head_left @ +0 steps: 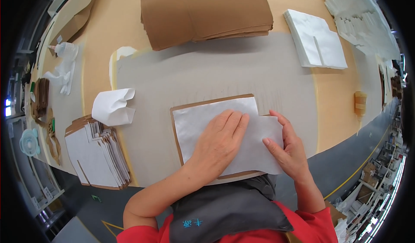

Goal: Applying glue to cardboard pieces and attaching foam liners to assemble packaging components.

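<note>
In front of me a white sheet (194, 126) lies over a slightly larger brown sheet (174, 135), whose edge shows along the left, top and bottom. The upper right corner of the white sheet has a step cut into it. My left hand (222, 137) lies flat on its middle, fingers stretched out and side by side. At the right edge my right hand (292, 150) pinches the white sheet, thumb on top and fingers behind; that edge is slightly lifted and curved.
A brown sheet stack (207, 14) sits at the back, a white stack (317, 40) at back right. On the left are white-faced, brown-edged pieces (93, 156) and a crumpled white sheet (113, 107). An amber bottle (360, 103) stands right, a squeeze bottle (65, 49) far left.
</note>
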{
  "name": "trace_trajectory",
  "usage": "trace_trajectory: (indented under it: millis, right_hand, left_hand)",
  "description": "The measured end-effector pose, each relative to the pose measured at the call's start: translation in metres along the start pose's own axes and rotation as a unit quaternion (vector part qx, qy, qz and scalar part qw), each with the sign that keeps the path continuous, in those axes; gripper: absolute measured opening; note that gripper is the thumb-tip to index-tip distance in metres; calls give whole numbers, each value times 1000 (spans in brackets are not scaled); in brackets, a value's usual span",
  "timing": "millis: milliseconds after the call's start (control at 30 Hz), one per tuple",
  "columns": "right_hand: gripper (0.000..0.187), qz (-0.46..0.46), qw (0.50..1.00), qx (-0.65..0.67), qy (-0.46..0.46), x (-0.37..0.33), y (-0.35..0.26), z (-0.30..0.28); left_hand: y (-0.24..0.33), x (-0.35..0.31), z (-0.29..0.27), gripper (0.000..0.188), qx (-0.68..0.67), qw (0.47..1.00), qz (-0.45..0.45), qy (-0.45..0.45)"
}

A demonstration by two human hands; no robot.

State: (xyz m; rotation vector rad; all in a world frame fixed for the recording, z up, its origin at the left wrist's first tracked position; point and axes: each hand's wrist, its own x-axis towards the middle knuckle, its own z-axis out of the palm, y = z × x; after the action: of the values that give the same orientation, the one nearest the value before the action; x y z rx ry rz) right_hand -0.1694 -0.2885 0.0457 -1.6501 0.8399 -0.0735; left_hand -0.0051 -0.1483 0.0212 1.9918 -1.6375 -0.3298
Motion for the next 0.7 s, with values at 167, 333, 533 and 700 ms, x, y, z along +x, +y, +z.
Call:
trace_trajectory:
  millis: [167,333,533,700]
  right_hand:
    - [61,26,999,19,7,-2,6,-3]
    - [62,43,999,-9,3,-2,6,-8]
    - [61,40,999,2,6,-5,8,-8]
    - [61,46,999,18,6,-9,6,-9]
  left_hand:
    - [-1,12,15,51,84,996,24,10]
    - [-2,13,14,49,107,994,30,-8]
    - [-5,13,10,49,97,994,34,-27]
    - [-6,13,5,51,103,992,50,-44]
